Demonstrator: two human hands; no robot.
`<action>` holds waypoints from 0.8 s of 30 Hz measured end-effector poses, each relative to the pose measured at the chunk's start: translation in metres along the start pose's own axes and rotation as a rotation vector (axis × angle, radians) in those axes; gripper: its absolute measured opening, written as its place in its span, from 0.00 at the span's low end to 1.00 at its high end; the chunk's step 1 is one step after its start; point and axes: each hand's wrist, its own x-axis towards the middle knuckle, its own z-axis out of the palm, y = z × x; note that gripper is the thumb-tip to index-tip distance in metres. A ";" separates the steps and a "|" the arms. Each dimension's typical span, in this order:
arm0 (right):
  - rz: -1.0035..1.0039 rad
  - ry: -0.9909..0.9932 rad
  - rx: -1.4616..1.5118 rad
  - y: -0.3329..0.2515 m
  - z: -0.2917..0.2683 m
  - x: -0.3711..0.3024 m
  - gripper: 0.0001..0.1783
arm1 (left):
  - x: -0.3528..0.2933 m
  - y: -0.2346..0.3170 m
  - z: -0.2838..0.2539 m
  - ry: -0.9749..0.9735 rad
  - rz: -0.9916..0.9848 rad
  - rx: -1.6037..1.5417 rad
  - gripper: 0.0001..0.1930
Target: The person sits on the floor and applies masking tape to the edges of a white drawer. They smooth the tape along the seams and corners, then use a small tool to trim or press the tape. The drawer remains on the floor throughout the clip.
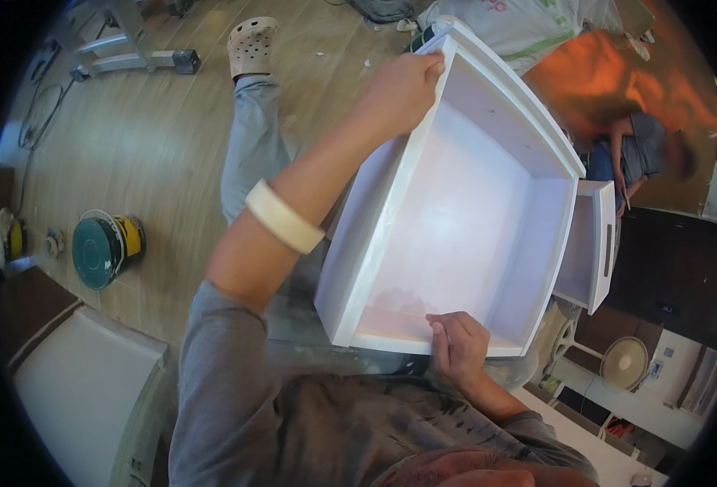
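A white drawer rests tilted across my lap, its hollow inside facing me and its bowed front panel at the far right. My left hand is closed over the drawer's far left corner, fingers curled on the rim. At the near wall, my right hand grips the rim, with thumb and fingertips bent together by the inner side. A damp-looking darker patch shows on the drawer's inside near my right hand. Whether either hand also holds something small is hidden. A pale band circles my left forearm.
A smaller white drawer stands just right. A green-lidded bucket is on the wooden floor at left, below metal stand legs. White sacks lie beyond. Another person works at far right, above a round fan.
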 end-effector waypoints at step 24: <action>0.033 0.013 -0.017 -0.001 0.006 -0.004 0.08 | -0.086 0.007 -0.008 -0.022 -0.033 -0.105 0.23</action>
